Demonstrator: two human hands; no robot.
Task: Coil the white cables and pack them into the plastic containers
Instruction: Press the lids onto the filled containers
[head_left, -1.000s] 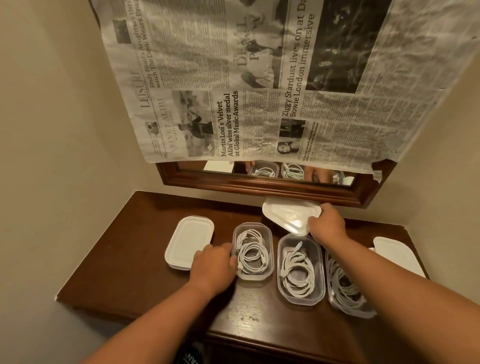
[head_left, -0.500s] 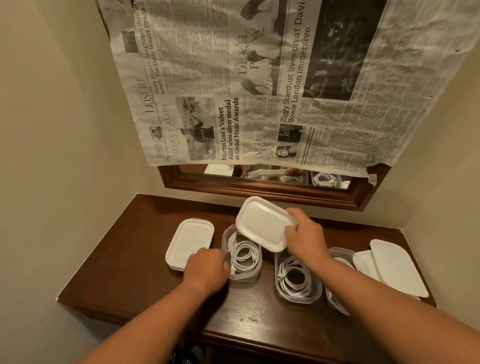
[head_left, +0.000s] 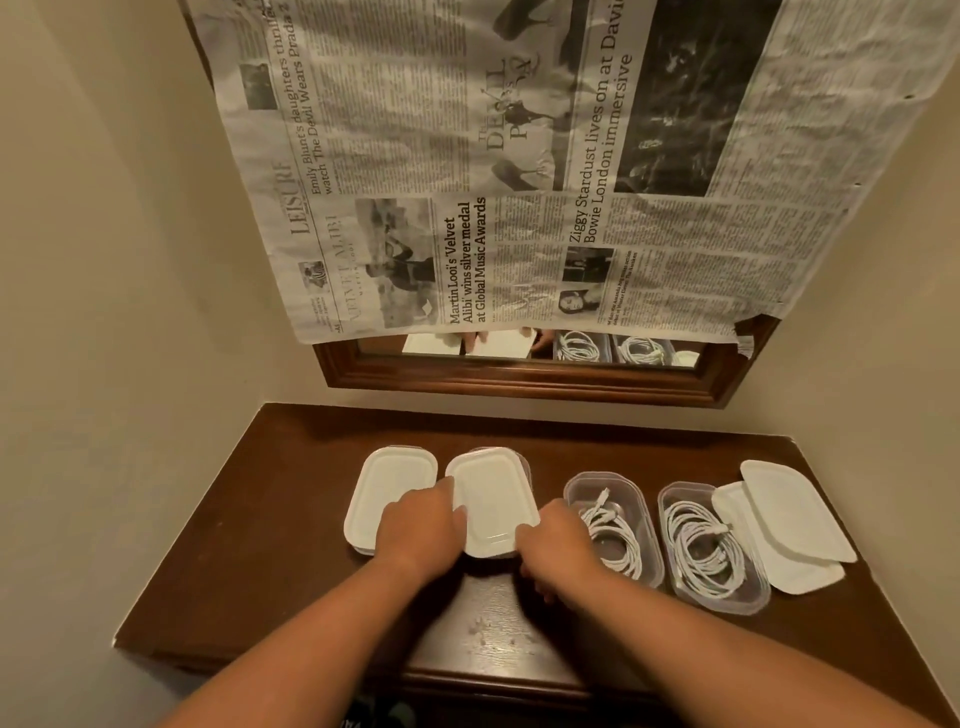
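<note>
A white lid (head_left: 493, 493) lies on top of the second container from the left and hides what is inside. My left hand (head_left: 421, 530) grips that container at its left side, with the thumb against the lid's edge. My right hand (head_left: 556, 540) pinches the lid's near right corner, fingers curled. Two clear plastic containers stand open to the right, one (head_left: 574, 488) holding a coiled white cable (head_left: 613, 535) and the other (head_left: 670, 493) holding another coil (head_left: 701, 545). A closed container (head_left: 389, 483) stands at the far left.
Two loose white lids (head_left: 795, 509) overlap at the right end of the dark wooden shelf (head_left: 291, 519). A wood-framed mirror (head_left: 519, 379) covered with newspaper (head_left: 519, 182) hangs behind. Walls close in on the left and right.
My right hand brought the lid down from mid-air onto the second container. My left hand stayed at that container's left side. The camera has shifted left.
</note>
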